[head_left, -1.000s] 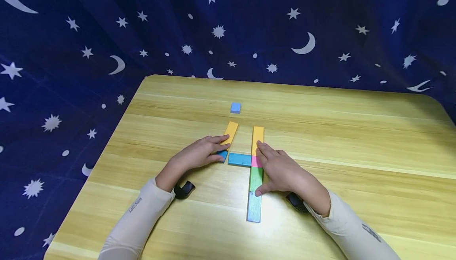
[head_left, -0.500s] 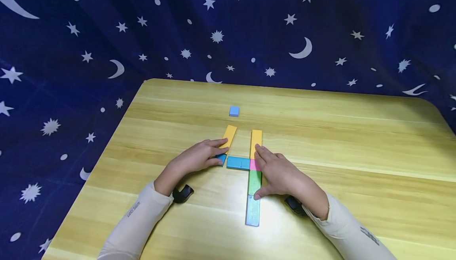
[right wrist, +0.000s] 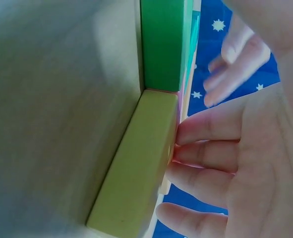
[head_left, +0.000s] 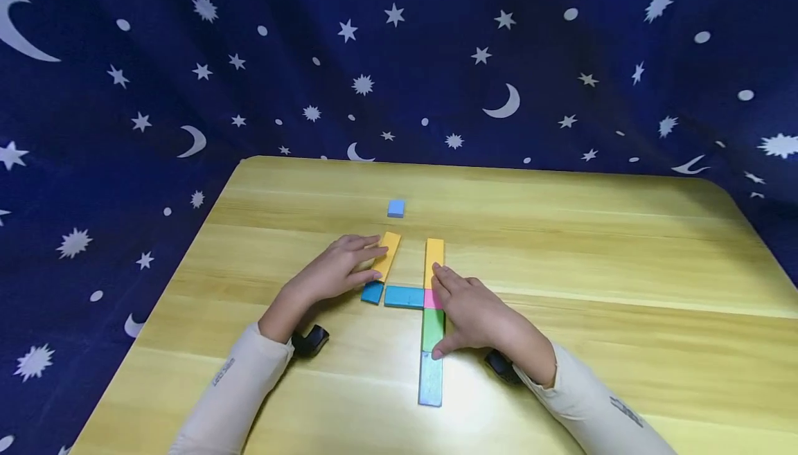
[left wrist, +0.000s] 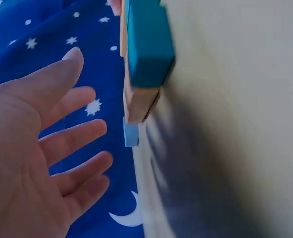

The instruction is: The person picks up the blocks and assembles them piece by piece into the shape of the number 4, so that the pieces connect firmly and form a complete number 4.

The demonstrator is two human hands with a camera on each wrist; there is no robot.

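Observation:
My left hand (head_left: 337,268) hovers with spread fingers over a slanted yellow block (head_left: 390,251) and a small dark-blue block (head_left: 372,293) at its lower end. The left wrist view shows that hand apart from the teal-looking block end (left wrist: 148,49). Straight fingers of my right hand (head_left: 476,313) rest along a column of flat blocks: a yellow block (head_left: 434,254), a pink block (head_left: 431,299), a green block (head_left: 433,330) and a light grey-blue block (head_left: 430,380). A blue block (head_left: 404,296) reaches left from the pink one, a narrow gap from the small dark-blue block.
A small light-blue block (head_left: 395,208) lies alone farther back on the wooden table (head_left: 561,254). Behind and left of the table hangs a dark-blue cloth (head_left: 424,60) with moons and stars. Black wrist straps (head_left: 310,341) sit by both sleeves.
My left hand has drawn back from the slanted yellow block and the small dark-blue block, which now shows fully. The right hand stays at the column. The head view has shifted.

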